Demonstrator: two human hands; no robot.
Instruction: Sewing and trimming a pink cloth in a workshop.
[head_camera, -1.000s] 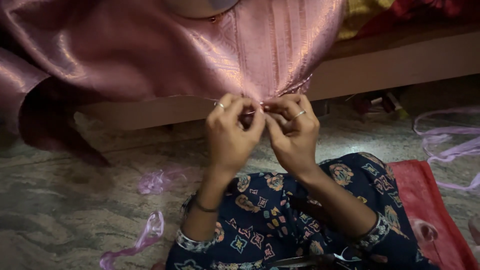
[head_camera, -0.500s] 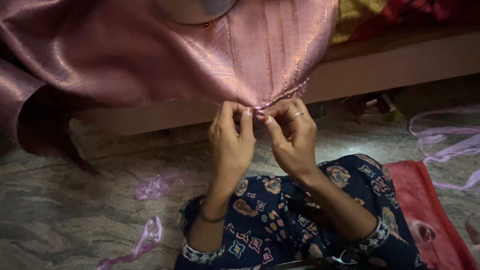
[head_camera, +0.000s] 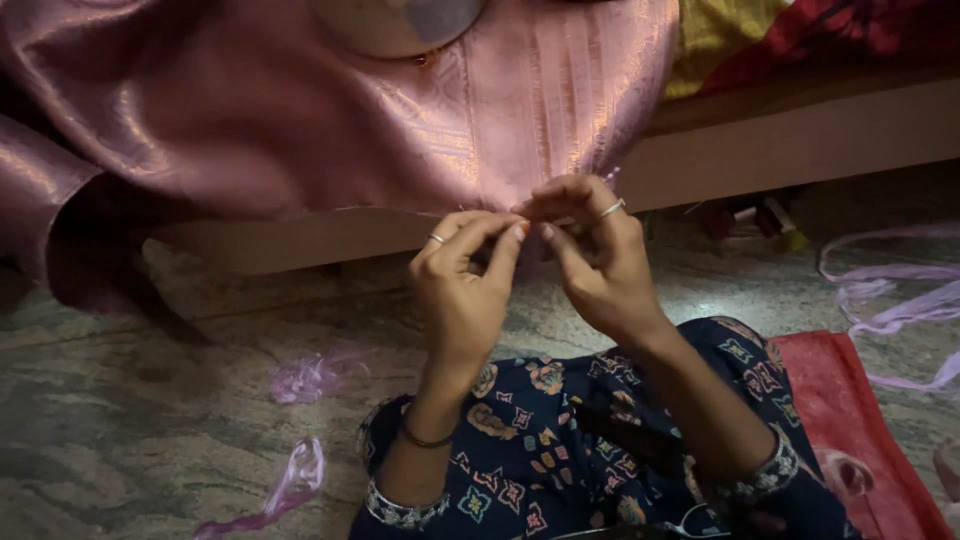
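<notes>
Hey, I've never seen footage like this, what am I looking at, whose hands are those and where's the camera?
There is no machine here. The camera sits on a person's head and looks down at their own two hands. The left hand and right hand pinch the lower edge of a shiny pink fabric that hangs off a wooden bench. What they pinch is too small to tell. Both hands wear rings. Below is a patterned navy garment. Purple ribbon scraps and a red cloth lie on the floor.

This looks like a home room used for sewing. Just above the fingers pink woven cloth drapes over a low wooden bed frame; below them lie a patterned floor and lilac ribbon scraps.
</notes>
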